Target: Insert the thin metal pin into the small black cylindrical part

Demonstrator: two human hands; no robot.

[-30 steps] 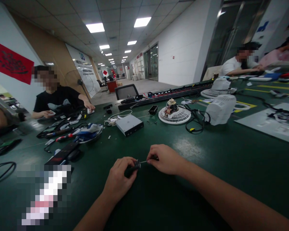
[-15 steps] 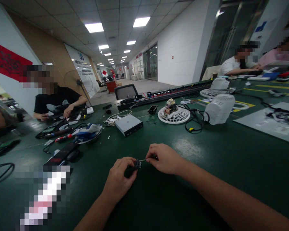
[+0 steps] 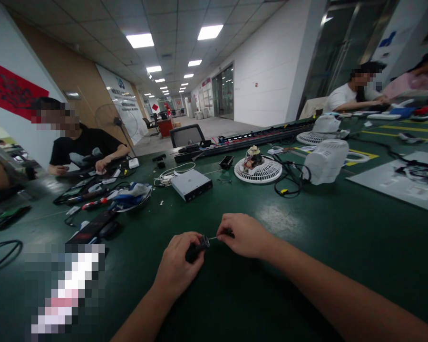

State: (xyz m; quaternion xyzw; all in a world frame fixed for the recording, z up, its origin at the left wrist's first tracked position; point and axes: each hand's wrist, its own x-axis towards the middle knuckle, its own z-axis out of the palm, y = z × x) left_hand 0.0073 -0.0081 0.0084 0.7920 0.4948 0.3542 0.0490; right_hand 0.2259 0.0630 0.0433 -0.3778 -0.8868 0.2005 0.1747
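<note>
My left hand [image 3: 180, 266] is closed around a small black cylinder [image 3: 199, 247] with a shiny ring at its right end. Much of the cylinder is hidden by the fingers. To its right, my right hand [image 3: 242, 235] pinches a thin metal rod [image 3: 213, 238] between thumb and fingertips. The rod's left end reaches the ringed opening of the cylinder; whether it goes inside, I cannot tell. Both hands are just above the dark green table [image 3: 257, 294].
Beyond my hands lie a silver disc drive [image 3: 189, 183], a small black tray [image 3: 227, 162] and a white fan grille [image 3: 258, 172] bearing a motor. A white housing [image 3: 324, 161] stands to the right. Tools and cables clutter the left, where a person [image 3: 83, 147] sits.
My two hands keep almost the same pose, with the rod still at the cylinder's ringed end. At the left, the seated person's hand has shifted slightly.
</note>
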